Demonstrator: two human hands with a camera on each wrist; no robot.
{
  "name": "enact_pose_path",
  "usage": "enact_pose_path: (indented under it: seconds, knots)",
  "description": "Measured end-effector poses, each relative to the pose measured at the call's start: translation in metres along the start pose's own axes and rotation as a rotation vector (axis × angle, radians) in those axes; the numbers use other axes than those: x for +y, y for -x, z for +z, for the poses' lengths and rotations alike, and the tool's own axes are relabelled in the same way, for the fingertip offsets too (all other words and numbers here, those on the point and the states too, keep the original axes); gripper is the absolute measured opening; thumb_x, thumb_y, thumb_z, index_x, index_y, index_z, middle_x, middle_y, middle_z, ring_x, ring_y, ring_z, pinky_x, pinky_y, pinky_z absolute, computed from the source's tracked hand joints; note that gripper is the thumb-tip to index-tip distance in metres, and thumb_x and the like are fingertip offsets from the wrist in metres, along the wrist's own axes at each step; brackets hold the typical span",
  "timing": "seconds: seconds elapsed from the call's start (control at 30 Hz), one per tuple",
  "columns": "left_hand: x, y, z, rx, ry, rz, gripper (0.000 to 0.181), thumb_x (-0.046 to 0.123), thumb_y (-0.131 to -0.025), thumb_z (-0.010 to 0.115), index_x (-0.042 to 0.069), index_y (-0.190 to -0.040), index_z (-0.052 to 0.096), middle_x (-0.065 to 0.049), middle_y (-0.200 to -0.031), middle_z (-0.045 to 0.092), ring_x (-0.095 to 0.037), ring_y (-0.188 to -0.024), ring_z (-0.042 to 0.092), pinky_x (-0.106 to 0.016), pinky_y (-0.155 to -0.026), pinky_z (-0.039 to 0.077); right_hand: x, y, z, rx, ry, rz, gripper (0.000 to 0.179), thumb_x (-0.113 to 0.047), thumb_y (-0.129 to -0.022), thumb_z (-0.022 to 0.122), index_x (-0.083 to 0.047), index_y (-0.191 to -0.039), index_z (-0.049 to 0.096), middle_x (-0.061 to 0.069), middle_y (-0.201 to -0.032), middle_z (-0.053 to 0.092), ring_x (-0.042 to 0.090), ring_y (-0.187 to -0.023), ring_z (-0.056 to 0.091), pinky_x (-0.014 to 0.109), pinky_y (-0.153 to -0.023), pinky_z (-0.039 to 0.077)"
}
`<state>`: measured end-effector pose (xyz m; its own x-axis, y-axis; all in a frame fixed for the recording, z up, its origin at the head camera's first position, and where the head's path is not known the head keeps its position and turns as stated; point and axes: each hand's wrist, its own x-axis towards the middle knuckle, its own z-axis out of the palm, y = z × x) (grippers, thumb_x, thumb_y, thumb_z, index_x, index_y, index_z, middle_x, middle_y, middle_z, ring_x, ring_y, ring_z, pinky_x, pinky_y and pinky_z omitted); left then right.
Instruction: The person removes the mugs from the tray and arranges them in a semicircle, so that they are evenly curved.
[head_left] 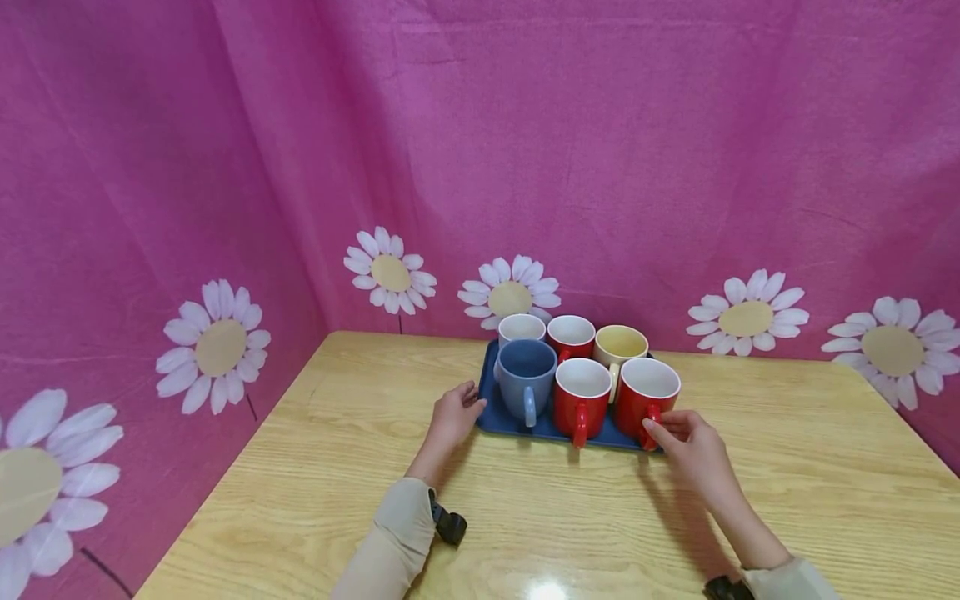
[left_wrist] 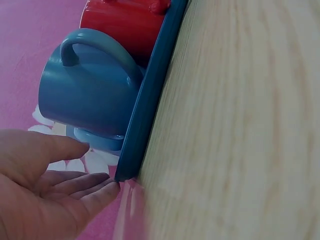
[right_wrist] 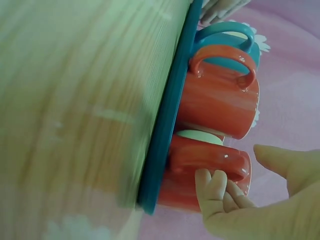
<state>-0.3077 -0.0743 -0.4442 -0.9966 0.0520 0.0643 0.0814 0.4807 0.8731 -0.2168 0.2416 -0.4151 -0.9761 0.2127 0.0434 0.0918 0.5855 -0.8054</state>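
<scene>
A dark blue tray (head_left: 491, 419) on the table carries several mugs in two rows. Its front row holds a blue mug (head_left: 517, 385), a middle red mug (head_left: 573, 410) and a right-hand red mug (head_left: 632, 410), their handles toward me. My left hand (head_left: 454, 414) is at the tray's left end; in the left wrist view its straight fingers reach the tray's corner, thumb raised. My right hand (head_left: 696, 450) is beside the right-hand red mug. In the right wrist view its loosely bent fingertips (right_wrist: 218, 182) lie at that mug's handle, while the thumb stands apart from it.
Behind are a pale mug (head_left: 521, 326), another red mug (head_left: 570, 331) and a cream mug with a yellow inside (head_left: 615, 358). The wooden table (head_left: 555, 508) meets a pink flowered curtain (head_left: 600, 167) at the back and left.
</scene>
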Motion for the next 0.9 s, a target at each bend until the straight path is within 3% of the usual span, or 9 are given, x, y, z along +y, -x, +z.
enact_pose_path:
  seconds: [0.27,0.57,0.77,0.9]
  knots:
    - [-0.007,-0.003,-0.001,-0.022,0.011,0.012,0.047,0.004,-0.095,0.059,-0.009,-0.139,0.047,-0.025,-0.136,0.058,-0.035,-0.126,0.058,-0.042,-0.105,0.05,0.001,-0.003,0.004,-0.069,-0.038,0.008,0.046,-0.025,-0.096,0.062,0.011,-0.122,0.052,0.028,-0.111,0.066,0.007,-0.085,0.06,0.013,-0.066,0.049]
    - [-0.012,-0.003,-0.001,-0.051,0.043,0.035,0.049,-0.005,-0.093,0.058,-0.01,-0.14,0.046,-0.025,-0.138,0.055,-0.036,-0.129,0.055,-0.042,-0.107,0.048,0.002,-0.004,0.008,-0.118,-0.184,0.008,0.032,-0.015,-0.097,0.06,0.012,-0.113,0.055,-0.005,-0.084,0.071,-0.006,-0.072,0.06,0.014,-0.068,0.054]
    - [-0.014,-0.004,-0.001,-0.047,0.06,0.065,0.051,-0.012,-0.09,0.057,-0.012,-0.139,0.045,-0.027,-0.137,0.055,-0.038,-0.128,0.055,-0.043,-0.107,0.049,0.003,-0.006,0.008,-0.137,-0.29,-0.003,0.028,-0.011,-0.098,0.057,0.014,-0.111,0.054,-0.006,-0.084,0.073,-0.005,-0.073,0.065,0.01,-0.071,0.055]
    - [-0.015,-0.003,-0.001,-0.045,0.043,0.073,0.051,-0.012,-0.089,0.057,-0.013,-0.139,0.045,-0.028,-0.137,0.055,-0.039,-0.128,0.056,-0.043,-0.106,0.049,0.003,-0.006,0.008,-0.141,-0.305,-0.004,0.027,-0.011,-0.098,0.058,0.013,-0.11,0.054,-0.008,-0.083,0.073,-0.004,-0.073,0.066,0.01,-0.071,0.056]
